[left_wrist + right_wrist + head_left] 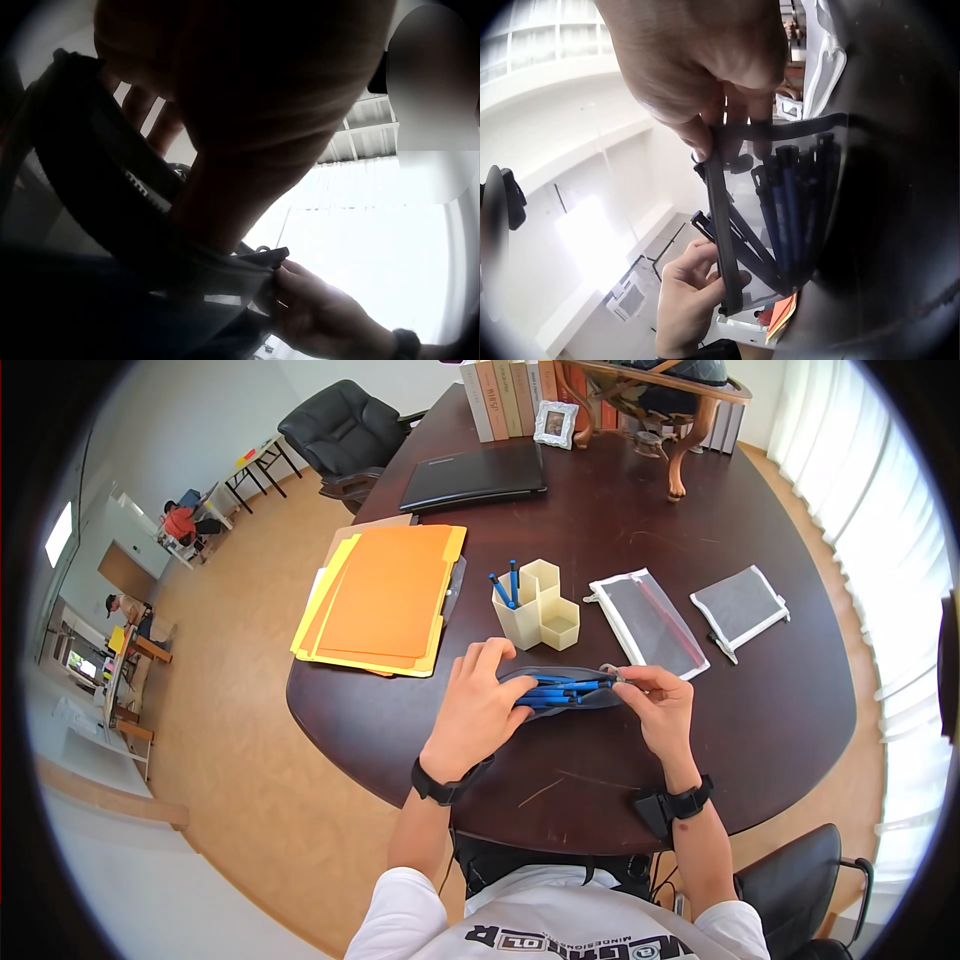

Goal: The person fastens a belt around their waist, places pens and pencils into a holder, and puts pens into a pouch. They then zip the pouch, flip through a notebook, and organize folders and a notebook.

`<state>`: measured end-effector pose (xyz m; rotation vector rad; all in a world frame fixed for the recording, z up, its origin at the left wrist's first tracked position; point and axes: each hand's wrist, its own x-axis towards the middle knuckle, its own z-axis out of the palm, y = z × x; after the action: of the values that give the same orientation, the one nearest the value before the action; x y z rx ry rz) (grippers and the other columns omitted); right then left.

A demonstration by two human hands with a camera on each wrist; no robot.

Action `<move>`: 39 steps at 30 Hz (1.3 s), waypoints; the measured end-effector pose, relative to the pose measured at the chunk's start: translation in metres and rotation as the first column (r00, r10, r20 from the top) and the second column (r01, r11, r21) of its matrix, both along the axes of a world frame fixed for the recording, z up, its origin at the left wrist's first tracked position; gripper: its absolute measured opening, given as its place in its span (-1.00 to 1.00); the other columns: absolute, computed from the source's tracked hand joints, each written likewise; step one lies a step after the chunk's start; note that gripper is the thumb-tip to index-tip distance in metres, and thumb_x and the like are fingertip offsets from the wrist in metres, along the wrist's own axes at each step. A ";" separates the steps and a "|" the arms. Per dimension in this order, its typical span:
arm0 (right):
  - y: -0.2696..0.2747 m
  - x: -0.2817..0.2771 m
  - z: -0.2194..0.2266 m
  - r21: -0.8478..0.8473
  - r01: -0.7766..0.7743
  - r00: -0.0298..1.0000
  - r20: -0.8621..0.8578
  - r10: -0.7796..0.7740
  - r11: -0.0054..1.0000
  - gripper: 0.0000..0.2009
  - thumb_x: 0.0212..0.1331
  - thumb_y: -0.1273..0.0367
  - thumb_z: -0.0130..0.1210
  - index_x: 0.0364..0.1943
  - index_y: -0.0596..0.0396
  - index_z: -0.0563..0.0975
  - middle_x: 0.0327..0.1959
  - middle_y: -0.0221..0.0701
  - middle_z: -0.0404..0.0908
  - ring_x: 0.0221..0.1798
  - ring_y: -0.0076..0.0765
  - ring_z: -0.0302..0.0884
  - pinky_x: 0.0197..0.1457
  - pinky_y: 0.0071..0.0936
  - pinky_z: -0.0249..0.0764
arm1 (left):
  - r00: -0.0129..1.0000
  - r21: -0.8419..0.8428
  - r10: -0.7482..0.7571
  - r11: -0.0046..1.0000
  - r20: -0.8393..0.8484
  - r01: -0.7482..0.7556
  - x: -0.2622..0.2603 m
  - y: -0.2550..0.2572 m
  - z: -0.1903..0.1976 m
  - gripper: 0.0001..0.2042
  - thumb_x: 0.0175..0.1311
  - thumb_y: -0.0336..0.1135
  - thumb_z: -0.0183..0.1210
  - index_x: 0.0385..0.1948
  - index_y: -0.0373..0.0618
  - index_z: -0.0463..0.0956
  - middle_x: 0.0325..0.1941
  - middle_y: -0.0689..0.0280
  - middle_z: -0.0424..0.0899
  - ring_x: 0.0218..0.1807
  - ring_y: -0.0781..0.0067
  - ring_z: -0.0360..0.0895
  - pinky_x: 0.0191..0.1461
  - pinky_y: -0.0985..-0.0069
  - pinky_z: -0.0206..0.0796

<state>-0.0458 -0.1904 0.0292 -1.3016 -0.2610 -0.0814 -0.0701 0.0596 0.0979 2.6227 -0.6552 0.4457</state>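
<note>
A see-through zip pouch with dark trim (721,217) stands mouth-up at the desk's near side, holding several blue pens (565,692). My left hand (468,710) grips the pouch's left end, thumb and forefinger at the open mouth. At the right end, my right hand (662,710) pinches the corner by the zip between thumb and fingers. Some pens lean with their tips past the trim in the right wrist view. Just beyond the pouch is a cream hexagonal pen holder (517,628) with two blue pens (513,582) in its left compartment.
Orange and yellow folders (380,595) lie left. Two white-trimmed clear pouches (650,622) (740,612) lie right of the pen holder. Farther back are a black laptop (475,477), books (505,400), a photo frame (555,424) and a wooden globe stand (677,470).
</note>
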 end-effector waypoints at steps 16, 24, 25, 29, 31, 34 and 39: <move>0.000 -0.001 0.001 -0.018 -0.002 1.000 0.015 0.002 1.000 -0.80 0.19 0.65 0.22 -0.10 0.34 0.63 -0.12 -0.22 0.72 -0.07 -0.46 0.67 0.04 -0.58 0.56 | 0.999 -0.060 0.032 0.998 0.031 -0.030 0.001 -0.007 -0.011 -0.78 -0.06 -0.38 0.44 -0.31 -0.05 0.73 0.22 0.16 0.43 0.34 0.07 0.27 0.30 0.16 0.14; 0.002 -0.002 0.004 -0.026 0.020 1.000 -0.002 -0.021 0.999 -0.81 0.15 0.67 0.22 -0.13 0.32 0.63 -0.14 -0.20 0.73 -0.08 -0.45 0.68 0.04 -0.59 0.56 | 1.000 -0.724 -0.009 0.690 0.009 0.012 0.004 0.016 0.026 -0.87 0.15 -0.50 0.37 -0.28 -0.24 0.69 -0.36 0.30 0.68 -0.30 0.47 0.61 -0.19 0.54 0.42; 0.002 -0.002 0.004 -0.033 0.025 1.000 -0.003 -0.025 0.999 -0.81 0.15 0.67 0.22 -0.13 0.32 0.63 -0.14 -0.20 0.73 -0.08 -0.45 0.68 0.04 -0.59 0.56 | 0.996 -0.719 0.052 0.695 0.074 0.017 0.009 0.023 0.033 -0.87 0.17 -0.49 0.36 -0.26 -0.26 0.68 -0.35 0.30 0.69 -0.30 0.51 0.60 -0.19 0.56 0.42; 0.000 -0.002 0.002 -0.053 0.023 1.000 0.003 -0.023 0.998 -0.80 0.18 0.64 0.23 -0.10 0.33 0.63 -0.13 -0.22 0.72 -0.07 -0.45 0.67 0.05 -0.57 0.56 | 0.983 -0.817 0.160 0.577 0.090 -0.019 0.030 0.035 0.063 -0.84 0.25 -0.46 0.32 -0.20 -0.33 0.65 -0.33 0.29 0.73 -0.32 0.60 0.59 -0.18 0.62 0.39; 0.000 -0.001 0.001 -0.060 0.027 1.000 0.006 -0.026 0.998 -0.80 0.18 0.64 0.23 -0.10 0.33 0.63 -0.13 -0.23 0.72 -0.07 -0.46 0.67 0.05 -0.56 0.56 | 0.977 -0.816 0.172 0.578 0.125 0.003 0.045 0.040 0.065 -0.83 0.27 -0.44 0.31 -0.19 -0.34 0.64 -0.34 0.29 0.72 -0.33 0.61 0.59 -0.19 0.63 0.39; 0.000 -0.001 0.002 -0.074 0.037 0.999 0.005 -0.037 0.997 -0.80 0.18 0.65 0.23 -0.11 0.33 0.64 -0.13 -0.23 0.73 -0.08 -0.46 0.67 0.05 -0.57 0.56 | 0.975 -0.808 0.187 0.589 0.122 -0.012 0.062 0.045 0.058 -0.82 0.26 -0.42 0.32 -0.19 -0.33 0.64 -0.40 0.32 0.71 -0.34 0.63 0.61 -0.23 0.64 0.38; 0.000 -0.002 0.003 -0.072 0.043 0.999 0.006 -0.043 0.996 -0.80 0.17 0.67 0.22 -0.11 0.34 0.63 -0.14 -0.21 0.73 -0.09 -0.45 0.67 0.04 -0.58 0.57 | 0.974 -0.754 0.217 0.651 0.070 -0.091 0.077 0.048 0.047 -0.84 0.23 -0.39 0.34 -0.24 -0.27 0.66 -0.42 0.34 0.69 -0.43 0.65 0.55 -0.33 0.66 0.33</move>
<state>-0.0474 -0.1899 0.0320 -1.3793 -0.2413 -0.1125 0.0067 0.1072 0.1447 1.8483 -0.1970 0.7847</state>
